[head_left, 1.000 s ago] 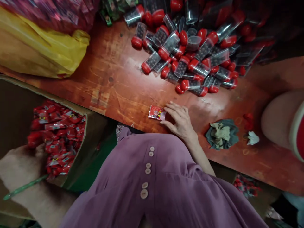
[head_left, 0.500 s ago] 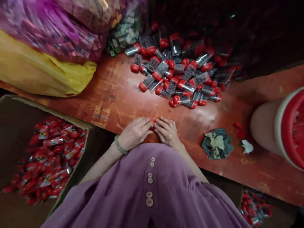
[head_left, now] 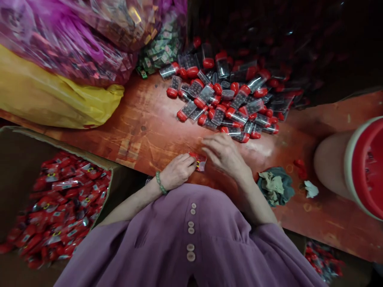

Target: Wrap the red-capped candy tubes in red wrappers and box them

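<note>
At the table's near edge, my left hand, with a green bead bracelet at the wrist, pinches a small red printed wrapper. Its free end shows the print and a clear strip. To the right, my right hand hovers apart from the wrapper, fingers spread and holding nothing. Just beyond its fingers lies a loose heap of clear plastic tubes with red caps, dark dots showing inside several of them.
A cardboard box at left holds red-wrapped tubes. Purple and yellow bags fill the back left. On the right stand a crumpled dark cloth, white scrap and a red-lidded container.
My right hand has let go of the wrapper and moved up and right, toward the tubes. My left hand keeps the wrapper, shifted slightly right.
</note>
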Tool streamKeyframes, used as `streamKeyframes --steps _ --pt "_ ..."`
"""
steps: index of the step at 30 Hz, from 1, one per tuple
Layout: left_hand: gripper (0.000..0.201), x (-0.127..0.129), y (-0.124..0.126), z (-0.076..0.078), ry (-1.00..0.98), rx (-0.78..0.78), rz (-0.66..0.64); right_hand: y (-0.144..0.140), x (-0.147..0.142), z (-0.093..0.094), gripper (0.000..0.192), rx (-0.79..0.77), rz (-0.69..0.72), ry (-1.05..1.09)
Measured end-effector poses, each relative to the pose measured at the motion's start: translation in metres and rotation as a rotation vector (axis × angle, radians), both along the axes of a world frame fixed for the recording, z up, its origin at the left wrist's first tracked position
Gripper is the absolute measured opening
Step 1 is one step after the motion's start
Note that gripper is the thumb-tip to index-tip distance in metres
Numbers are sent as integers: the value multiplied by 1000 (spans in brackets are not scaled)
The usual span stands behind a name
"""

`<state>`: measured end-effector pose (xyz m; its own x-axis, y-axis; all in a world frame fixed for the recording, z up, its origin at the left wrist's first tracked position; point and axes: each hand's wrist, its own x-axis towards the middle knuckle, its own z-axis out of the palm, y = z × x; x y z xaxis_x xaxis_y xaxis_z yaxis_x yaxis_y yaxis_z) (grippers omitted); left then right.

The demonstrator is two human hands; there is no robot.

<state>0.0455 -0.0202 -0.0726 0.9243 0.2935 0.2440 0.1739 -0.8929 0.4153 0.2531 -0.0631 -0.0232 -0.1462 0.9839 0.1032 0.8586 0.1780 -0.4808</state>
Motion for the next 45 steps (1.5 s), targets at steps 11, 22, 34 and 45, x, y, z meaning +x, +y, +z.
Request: streamKeyframes --steps 11,22,34,45 --pt "25 5 1 6 98 63 -53 110 -23 -16 38 -154 -14 -538" --pt "28 5 5 3 31 -45 -40 35 6 15 30 43 -253 -13" --pt "24 13 8 3 39 -72 20 -15 -8 10 37 -359 -194 -342" --pt "22 12 1 2 36 -13 50 -21 2 20 27 -401 -195 -243"
